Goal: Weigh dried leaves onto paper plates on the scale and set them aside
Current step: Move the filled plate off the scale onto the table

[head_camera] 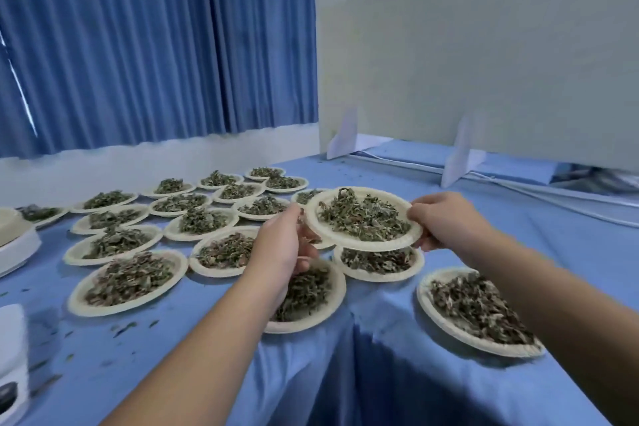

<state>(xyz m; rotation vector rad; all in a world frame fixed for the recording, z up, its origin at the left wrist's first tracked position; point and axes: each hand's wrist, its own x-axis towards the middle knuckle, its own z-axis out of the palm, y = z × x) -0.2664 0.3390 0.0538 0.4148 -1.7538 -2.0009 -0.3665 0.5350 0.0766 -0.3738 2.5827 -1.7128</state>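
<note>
A paper plate (366, 242) heaped with dried green leaves (363, 216) hangs in the air over the blue-covered table, above the other filled plates. My right hand (446, 221) grips its right rim, fingers curled under the edge. My left hand (283, 245) is at the plate's left rim, fingers curled toward the edge; the exact hold is hidden behind the hand. The white scale (12, 356) shows only partly at the lower left edge of the view.
Several filled paper plates (124, 282) cover the blue tablecloth (518, 218) from the left to the centre, and one plate (477, 311) lies at the right. A white container (17, 242) stands at the left. A grey divider board (484, 73) stands behind, with blue curtains (138, 38) beyond.
</note>
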